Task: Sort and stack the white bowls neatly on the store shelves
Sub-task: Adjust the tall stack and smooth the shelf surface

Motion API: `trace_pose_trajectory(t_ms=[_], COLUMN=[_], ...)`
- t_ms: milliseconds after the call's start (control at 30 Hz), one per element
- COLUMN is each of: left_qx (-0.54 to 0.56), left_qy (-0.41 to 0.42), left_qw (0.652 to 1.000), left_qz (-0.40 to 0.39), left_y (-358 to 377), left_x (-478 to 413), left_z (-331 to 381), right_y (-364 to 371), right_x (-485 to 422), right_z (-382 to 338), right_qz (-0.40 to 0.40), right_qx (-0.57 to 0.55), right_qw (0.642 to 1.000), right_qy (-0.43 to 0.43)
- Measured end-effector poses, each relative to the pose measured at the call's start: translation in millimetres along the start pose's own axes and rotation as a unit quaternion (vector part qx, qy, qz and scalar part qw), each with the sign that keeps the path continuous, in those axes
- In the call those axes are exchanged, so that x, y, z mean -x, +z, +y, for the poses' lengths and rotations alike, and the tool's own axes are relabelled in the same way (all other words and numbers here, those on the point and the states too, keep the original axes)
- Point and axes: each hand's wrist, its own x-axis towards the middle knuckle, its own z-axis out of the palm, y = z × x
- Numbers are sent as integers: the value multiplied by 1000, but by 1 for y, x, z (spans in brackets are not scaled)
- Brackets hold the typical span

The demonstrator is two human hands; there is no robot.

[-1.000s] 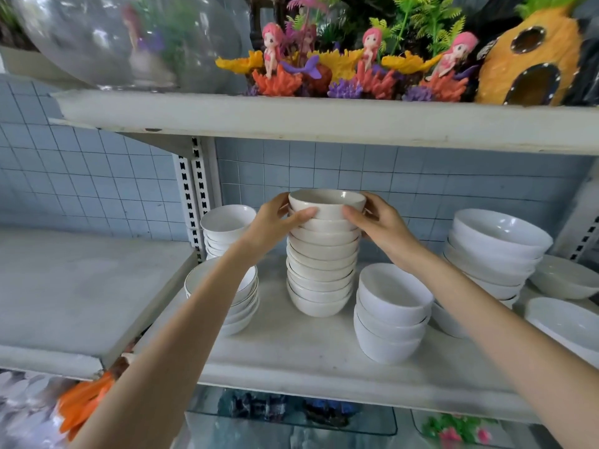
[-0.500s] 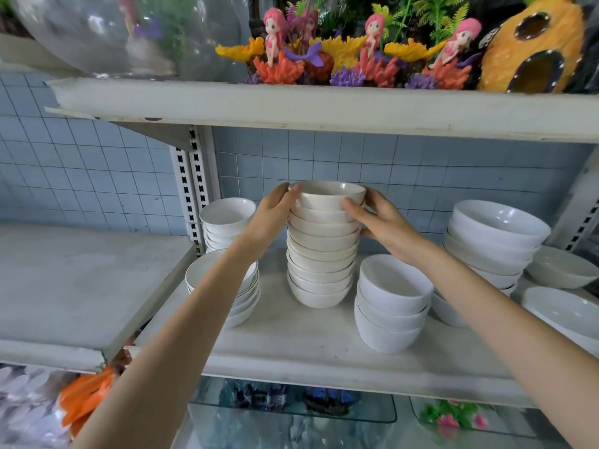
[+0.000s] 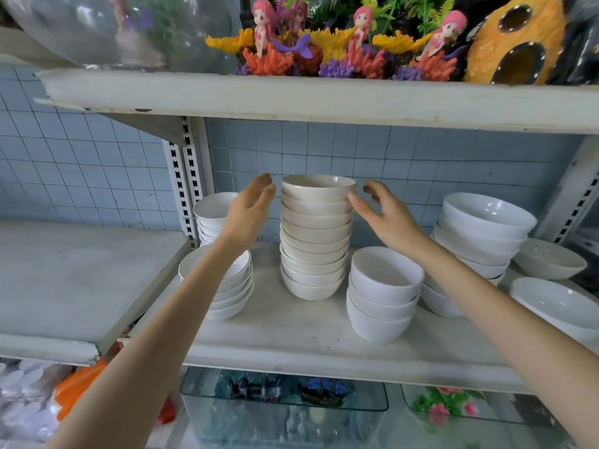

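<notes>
- The tall stack of white bowls stands mid-shelf, between shorter stacks.
- The left hand is released, fingers relaxed, just left of the top bowl.
- The right hand is released, grasping nothing, its thumb tip at the stack's right edge.

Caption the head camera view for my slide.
Open left hand and open right hand flank the tall stack of white bowls on the shelf.

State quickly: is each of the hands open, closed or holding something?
Left hand: open, fingers relaxed, just clear of the tall bowl stack.
Right hand: open, a fingertip at the top bowl, gripping nothing.
</notes>
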Motion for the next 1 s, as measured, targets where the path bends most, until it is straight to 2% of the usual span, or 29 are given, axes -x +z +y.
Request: trace_pose_trajectory(t_ms=[133, 267, 400, 533, 767, 1000], left_qx=[-178, -343, -417, -421, -361, -204], left_qy=[40, 94, 128, 149, 173, 137], left_qw=[983, 934, 899, 894, 916, 966], left_qz=[24, 39, 35, 37, -20, -79], left_y=[-13, -20, -17, 6, 79, 164], left_x=[23, 55, 85, 105, 120, 103], left_z=[-1, 12, 19, 34, 71, 88], right_y=[-12, -23, -32, -53, -120, -190], right_x=[18, 42, 66, 88, 117, 118], right_z=[2, 2, 15, 34, 70, 120], right_qz=[-1, 7, -30, -21, 95, 80], right_qx=[141, 257, 339, 349, 243, 93], right_qw=[989, 959, 931, 928, 954, 992], right_qy=[-45, -118, -135, -124, -147, -11])
